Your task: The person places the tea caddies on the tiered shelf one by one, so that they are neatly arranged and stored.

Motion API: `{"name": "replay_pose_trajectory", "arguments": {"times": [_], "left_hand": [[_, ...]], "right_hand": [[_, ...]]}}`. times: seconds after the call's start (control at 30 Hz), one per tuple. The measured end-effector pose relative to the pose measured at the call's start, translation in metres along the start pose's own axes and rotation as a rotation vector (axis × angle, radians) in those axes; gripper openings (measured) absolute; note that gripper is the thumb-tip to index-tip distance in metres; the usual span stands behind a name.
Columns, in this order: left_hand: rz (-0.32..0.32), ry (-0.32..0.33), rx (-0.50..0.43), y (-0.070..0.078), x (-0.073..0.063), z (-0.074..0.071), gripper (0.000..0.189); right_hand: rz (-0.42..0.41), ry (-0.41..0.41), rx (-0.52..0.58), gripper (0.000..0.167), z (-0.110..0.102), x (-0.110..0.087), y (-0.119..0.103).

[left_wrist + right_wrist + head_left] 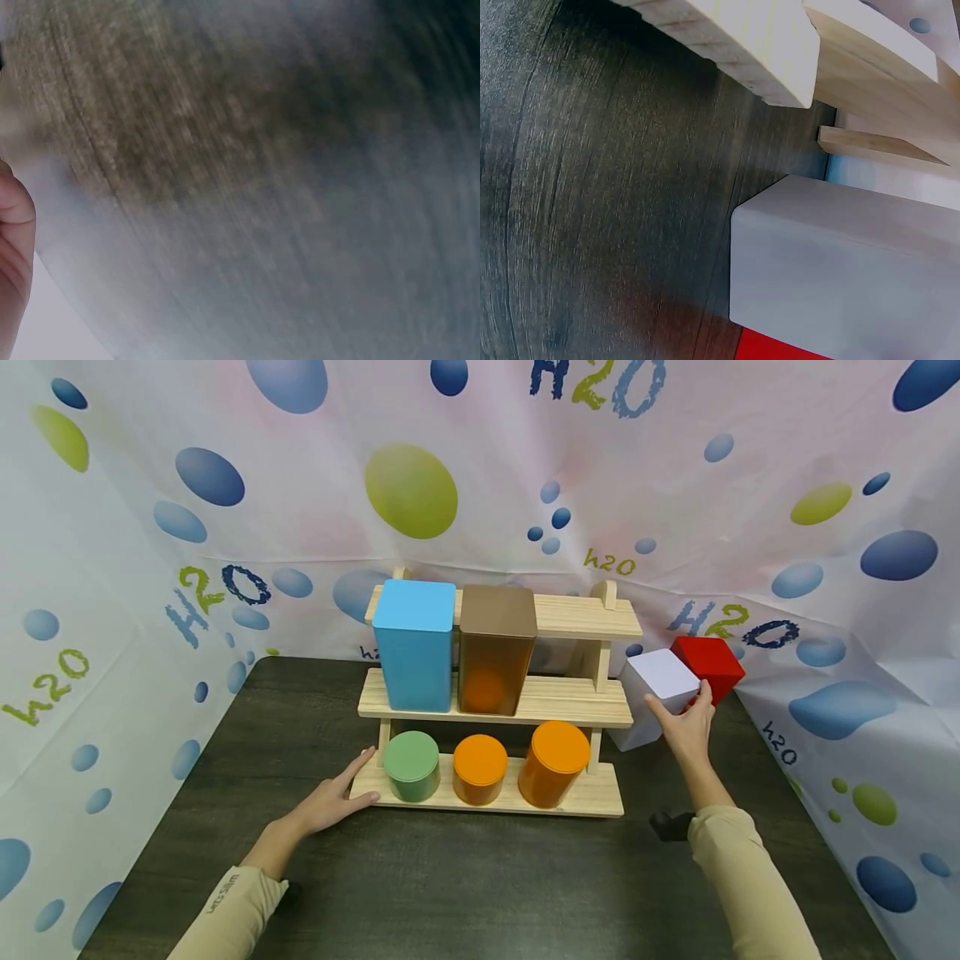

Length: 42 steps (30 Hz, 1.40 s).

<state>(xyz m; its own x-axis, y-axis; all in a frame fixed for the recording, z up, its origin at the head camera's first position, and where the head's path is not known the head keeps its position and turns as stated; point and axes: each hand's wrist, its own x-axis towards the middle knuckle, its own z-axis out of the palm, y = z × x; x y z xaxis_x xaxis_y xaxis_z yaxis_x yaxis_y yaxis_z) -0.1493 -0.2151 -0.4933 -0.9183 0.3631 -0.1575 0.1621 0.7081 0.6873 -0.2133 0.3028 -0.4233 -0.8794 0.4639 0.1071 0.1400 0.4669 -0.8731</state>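
Observation:
My right hand (689,731) holds a tall white square box (663,675) near its top, thumb and fingers spread across its corners. This box stands on the dark table at the right of a wooden three-tier shelf (585,617). In the right wrist view, the white box (832,262) lies close to the wooden shelf (780,45); the hand itself is outside that view. My left hand (330,802) rests at the left end of the bottom tier, fingers extended and touching it. Only part of the left hand (13,240) shows in the left wrist view.
Touching or nearly touching the white box is a red box (708,664). Blue (414,647) and brown (497,652) boxes stand on the middle tier. On the bottom tier are a green canister (411,767) and two orange canisters (480,768). A patterned curtain (480,468) surrounds the table.

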Motion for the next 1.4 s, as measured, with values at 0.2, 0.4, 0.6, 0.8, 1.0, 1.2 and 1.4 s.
{"name": "replay_pose_trajectory", "arguments": {"times": [0.2,0.4,0.6,0.8,1.0,1.2,1.4], "left_hand": [[0.002,0.004,0.003,0.000,-0.001,0.000,0.076],[0.007,0.005,0.007,-0.001,-0.001,0.000,0.076],[0.014,0.015,0.004,0.000,0.000,-0.001,0.076],[0.015,0.009,-0.004,0.000,-0.001,-0.001,0.076],[0.018,-0.003,-0.015,0.000,-0.001,0.000,0.076],[0.016,0.001,-0.013,-0.001,0.000,0.001,0.076],[0.011,0.002,-0.006,-0.002,0.000,0.001,0.076]], "right_hand": [[-0.005,0.007,0.010,0.093,0.001,0.000,-0.001],[0.012,-0.019,0.012,0.092,-0.004,-0.005,0.000],[-0.016,-0.018,0.018,0.091,-0.007,-0.009,0.006],[0.001,-0.011,0.021,0.095,-0.006,-0.008,0.010],[-0.011,-0.012,0.032,0.096,-0.006,-0.005,0.011],[-0.003,-0.017,0.058,0.093,-0.006,-0.005,0.012],[-0.016,0.003,0.077,0.090,-0.007,-0.007,0.014]]}}
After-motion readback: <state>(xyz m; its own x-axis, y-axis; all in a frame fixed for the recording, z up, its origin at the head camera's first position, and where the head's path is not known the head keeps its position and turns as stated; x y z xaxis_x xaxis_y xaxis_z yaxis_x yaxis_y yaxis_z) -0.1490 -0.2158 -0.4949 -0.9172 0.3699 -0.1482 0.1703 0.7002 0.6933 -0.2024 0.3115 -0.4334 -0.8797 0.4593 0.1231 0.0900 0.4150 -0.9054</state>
